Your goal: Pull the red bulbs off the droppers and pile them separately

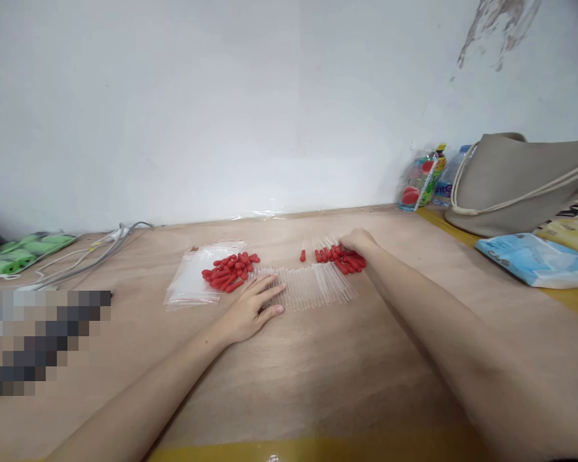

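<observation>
My left hand (253, 311) lies palm down with its fingers spread over the left end of a row of clear thin tubes (308, 289), side by side on the table. Just behind it is a pile of red rubber dropper bulbs (228, 271), partly on a stack of clear zip bags (187, 282). My right hand (359, 240) reaches to the far right, fingers curled down beside several red-bulbed droppers (324, 255), their clear tubes pointing away. Whatever is between its fingertips is hidden. A single red-bulbed dropper (302, 255) lies slightly apart to the left.
Grey and white cables (91, 256) and a green packet (26, 250) lie at the left. Along the right stand drink bottles (417, 183) and a grey bag (520, 183), with a blue-white packet (534, 260) in front. A white wall (221, 115) rises behind the wooden table (289, 385).
</observation>
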`<state>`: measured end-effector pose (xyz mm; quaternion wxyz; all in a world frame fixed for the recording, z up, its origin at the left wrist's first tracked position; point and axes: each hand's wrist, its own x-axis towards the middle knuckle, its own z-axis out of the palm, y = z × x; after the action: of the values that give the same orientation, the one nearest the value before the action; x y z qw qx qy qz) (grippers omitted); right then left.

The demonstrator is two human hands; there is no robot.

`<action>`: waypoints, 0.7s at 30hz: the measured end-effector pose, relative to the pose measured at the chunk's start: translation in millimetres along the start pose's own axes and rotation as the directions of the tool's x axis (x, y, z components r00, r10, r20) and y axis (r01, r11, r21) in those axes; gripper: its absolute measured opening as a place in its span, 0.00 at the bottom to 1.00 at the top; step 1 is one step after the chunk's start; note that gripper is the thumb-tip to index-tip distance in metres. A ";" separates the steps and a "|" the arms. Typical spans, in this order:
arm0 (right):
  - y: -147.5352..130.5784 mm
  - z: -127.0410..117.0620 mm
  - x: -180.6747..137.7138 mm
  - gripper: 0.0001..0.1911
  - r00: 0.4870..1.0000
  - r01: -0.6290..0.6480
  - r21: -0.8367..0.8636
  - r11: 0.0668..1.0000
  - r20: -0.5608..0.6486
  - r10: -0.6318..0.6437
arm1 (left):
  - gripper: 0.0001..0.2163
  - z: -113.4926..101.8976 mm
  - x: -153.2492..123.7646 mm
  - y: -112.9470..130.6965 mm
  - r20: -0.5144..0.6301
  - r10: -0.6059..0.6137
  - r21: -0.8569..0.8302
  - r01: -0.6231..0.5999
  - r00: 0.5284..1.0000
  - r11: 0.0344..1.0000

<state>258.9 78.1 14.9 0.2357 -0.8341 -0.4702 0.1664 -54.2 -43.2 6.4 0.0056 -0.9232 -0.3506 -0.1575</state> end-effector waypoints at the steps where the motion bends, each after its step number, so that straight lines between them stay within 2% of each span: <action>1: -0.8 -1.0 -2.8 0.06 1.000 -0.007 0.015 1.000 -0.014 0.008 | 0.20 0.1 -0.2 -0.5 -0.006 0.004 -0.001 -0.004 1.000 1.000; 5: -1.3 -5.0 -10.9 0.10 0.996 -0.001 0.096 0.995 -0.091 0.010 | 0.21 0.6 -1.2 -1.0 -0.024 -0.008 0.004 0.008 1.000 1.000; 14: 1.7 -7.1 -23.4 0.13 0.977 0.167 0.350 0.922 -0.184 -0.107 | 0.21 2.9 -2.6 -0.7 -0.042 -0.067 0.000 0.068 0.997 0.998; 21: 4.3 -18.0 -23.8 0.12 0.974 0.221 0.537 0.814 -0.166 -0.155 | 0.20 3.7 -2.5 -1.3 -0.071 -0.068 -0.005 0.068 0.995 0.998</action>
<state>258.9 51.4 28.8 0.5080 -0.6881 -0.4679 0.2228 -55.7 -43.3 2.0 0.0115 -0.9046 -0.3810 -0.1911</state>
